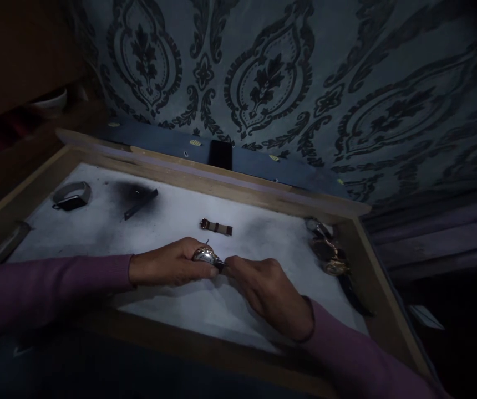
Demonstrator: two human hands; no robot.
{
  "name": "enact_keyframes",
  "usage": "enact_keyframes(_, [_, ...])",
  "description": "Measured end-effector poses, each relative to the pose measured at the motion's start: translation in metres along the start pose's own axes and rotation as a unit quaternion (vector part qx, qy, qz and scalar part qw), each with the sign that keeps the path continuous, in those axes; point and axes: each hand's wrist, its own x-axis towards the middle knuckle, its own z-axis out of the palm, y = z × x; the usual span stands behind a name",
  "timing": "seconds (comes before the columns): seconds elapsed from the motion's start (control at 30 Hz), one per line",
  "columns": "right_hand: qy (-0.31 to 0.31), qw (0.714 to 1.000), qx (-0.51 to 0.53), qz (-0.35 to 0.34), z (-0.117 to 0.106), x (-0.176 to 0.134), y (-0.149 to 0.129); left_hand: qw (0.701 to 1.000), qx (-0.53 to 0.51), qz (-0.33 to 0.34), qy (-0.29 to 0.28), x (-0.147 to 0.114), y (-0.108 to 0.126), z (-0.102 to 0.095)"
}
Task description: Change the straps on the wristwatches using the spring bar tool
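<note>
My left hand (176, 261) is closed around a round silver-and-gold watch case (206, 255), its dial facing up, with the thumb along the near side. The fingers of my right hand (265, 285) are pinched together at the right edge of the case. A short dark piece (221, 265) shows between the case and those fingertips; whether it is strap or tool I cannot tell. Just beyond my hands, a brown watch strap piece (217, 226) with a buckle lies flat on the white lining (172, 213).
A wooden-sided drawer (222, 191) surrounds the white lining. At left are a smartwatch (71, 196) and a dark narrow strip (141, 204). Several watches (333, 260) lie along the right side. A black phone (221, 154) rests beyond the far edge, before patterned fabric (263, 83).
</note>
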Motion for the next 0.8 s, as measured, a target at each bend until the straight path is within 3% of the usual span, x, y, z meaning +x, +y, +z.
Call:
enact_keyframes(0.27, [-0.022,0.996,0.071,0.053,0.0029,-0.0020,0.0020,1.000,-0.013,-0.009,0.005,-0.0005,-0.0003,0.0007])
enact_keyframes(0.8, [-0.037,0.993,0.090,0.063,0.0015,0.0000,0.0016,0.998,0.054,0.025,0.023,0.0013,-0.0016,-0.0008])
